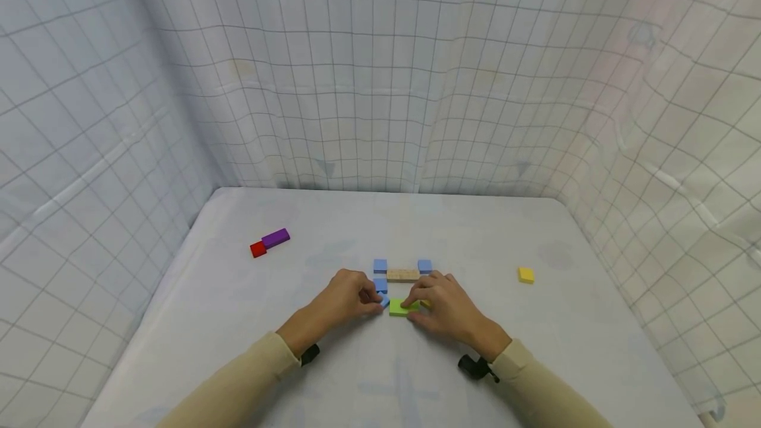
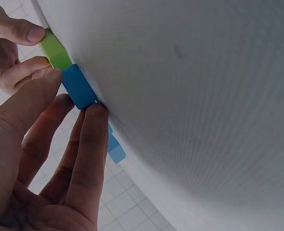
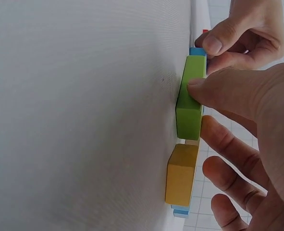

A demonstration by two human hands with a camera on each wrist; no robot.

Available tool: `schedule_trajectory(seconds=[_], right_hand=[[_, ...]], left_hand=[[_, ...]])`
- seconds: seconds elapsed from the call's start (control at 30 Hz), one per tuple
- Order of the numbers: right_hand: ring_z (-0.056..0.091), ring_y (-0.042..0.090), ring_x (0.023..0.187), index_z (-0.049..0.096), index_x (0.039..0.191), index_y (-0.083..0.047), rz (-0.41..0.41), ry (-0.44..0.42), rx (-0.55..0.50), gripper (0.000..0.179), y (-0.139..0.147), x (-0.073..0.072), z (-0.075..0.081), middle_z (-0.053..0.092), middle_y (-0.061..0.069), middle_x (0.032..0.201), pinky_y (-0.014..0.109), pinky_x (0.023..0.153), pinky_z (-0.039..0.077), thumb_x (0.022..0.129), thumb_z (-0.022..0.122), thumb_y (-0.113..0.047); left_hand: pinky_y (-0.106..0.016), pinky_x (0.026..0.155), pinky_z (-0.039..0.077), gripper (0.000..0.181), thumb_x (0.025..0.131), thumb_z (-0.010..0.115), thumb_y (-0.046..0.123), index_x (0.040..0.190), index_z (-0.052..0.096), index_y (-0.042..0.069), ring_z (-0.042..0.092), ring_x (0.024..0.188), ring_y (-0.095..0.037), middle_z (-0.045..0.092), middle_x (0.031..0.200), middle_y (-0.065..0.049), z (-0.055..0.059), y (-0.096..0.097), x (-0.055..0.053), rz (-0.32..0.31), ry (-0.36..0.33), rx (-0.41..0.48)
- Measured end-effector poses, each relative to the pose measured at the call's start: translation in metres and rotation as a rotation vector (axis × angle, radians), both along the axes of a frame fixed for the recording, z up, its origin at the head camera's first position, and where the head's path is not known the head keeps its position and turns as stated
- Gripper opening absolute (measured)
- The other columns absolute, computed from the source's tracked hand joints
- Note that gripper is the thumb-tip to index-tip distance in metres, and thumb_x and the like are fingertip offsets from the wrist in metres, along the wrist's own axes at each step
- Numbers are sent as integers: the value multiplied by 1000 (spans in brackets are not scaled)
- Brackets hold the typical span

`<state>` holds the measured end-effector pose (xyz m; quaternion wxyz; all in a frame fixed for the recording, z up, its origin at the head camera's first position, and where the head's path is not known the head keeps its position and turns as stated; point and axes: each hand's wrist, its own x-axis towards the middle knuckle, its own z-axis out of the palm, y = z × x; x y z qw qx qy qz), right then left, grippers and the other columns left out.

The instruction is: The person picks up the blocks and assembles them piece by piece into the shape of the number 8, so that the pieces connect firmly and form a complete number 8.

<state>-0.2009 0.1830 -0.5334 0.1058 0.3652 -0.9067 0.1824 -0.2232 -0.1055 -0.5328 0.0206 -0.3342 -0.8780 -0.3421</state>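
Note:
My left hand (image 1: 346, 297) pinches a small blue block (image 2: 78, 86) between thumb and fingertips, low over the white table. In the head view that block is tilted and partly covered by the fingers. A light green block (image 1: 397, 310) lies just right of it, and my right hand (image 1: 444, 304) grips it with thumb and index finger. The right hand's other fingers are spread. Under that hand sits a yellow block (image 3: 181, 175), mostly hidden in the head view. Another blue block (image 1: 380, 285) lies just beyond the left fingertips.
Farther back, a wooden-coloured bar (image 1: 403, 275) lies between a left blue block (image 1: 380, 265) and a right blue block (image 1: 425, 266). A yellow square block (image 1: 526, 275) is off to the right. At the far left, a red block (image 1: 258, 249) touches a purple block (image 1: 276, 238).

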Motion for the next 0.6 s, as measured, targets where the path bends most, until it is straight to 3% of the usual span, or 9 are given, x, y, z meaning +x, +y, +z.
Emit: schedule_trajectory(seconds=[0.1,0.13,0.2,0.27,0.43,0.5,0.53,0.6], right_hand=[[71,20,114,92,108,-29,5,6,-11,19,1,1,0,83,-8,116,39,91,52,92,102,-27],[71,20,114,92,108,-30,6,7,-13,19,1,1,0,83,-8,116,39,91,52,92,103,-27],[71,19,115,91,108,-30,8,8,-17,20,1,1,-1,83,-8,118,40,93,53,92,103,-28],[72,19,115,91,109,-29,12,22,-24,21,2,1,-1,83,-8,119,40,93,53,92,103,-28],[73,19,109,91,112,-23,-19,41,-91,24,10,1,2,83,-4,118,40,90,55,90,103,-23],[73,19,105,91,112,-20,-53,33,-121,24,15,2,1,82,-3,115,41,90,57,91,102,-20],[73,19,103,91,112,-18,-72,22,-132,23,18,2,1,82,-3,113,41,90,58,91,102,-20],[72,18,100,89,112,-17,-104,-1,-141,23,23,2,0,80,-2,112,40,90,60,92,101,-20]], left_hand=[[-21,70,65,15,94,100,18,93,91,6,77,76,-3,87,91,-3,-12,-3,-5,-20,47,16],[-21,68,64,13,93,100,13,93,90,5,76,75,-2,86,89,-5,-5,-1,0,-9,29,13],[-20,69,64,16,94,101,19,94,91,6,76,76,-3,86,90,-3,-12,-3,-4,-19,61,13],[-20,69,64,15,94,101,17,94,91,6,76,76,-4,86,90,-3,-10,-3,-2,-9,62,4],[-20,70,64,12,91,101,8,95,91,3,79,77,-11,86,90,-7,12,4,10,34,-4,-18],[-20,71,64,12,91,100,7,95,91,2,80,77,-13,86,90,-7,13,4,11,40,-9,-23],[-20,72,64,13,92,101,13,96,91,4,80,78,-12,86,91,-5,6,2,8,28,12,-17],[-21,72,65,13,92,101,13,96,91,5,79,78,-11,86,91,-5,5,2,8,27,17,-8]])
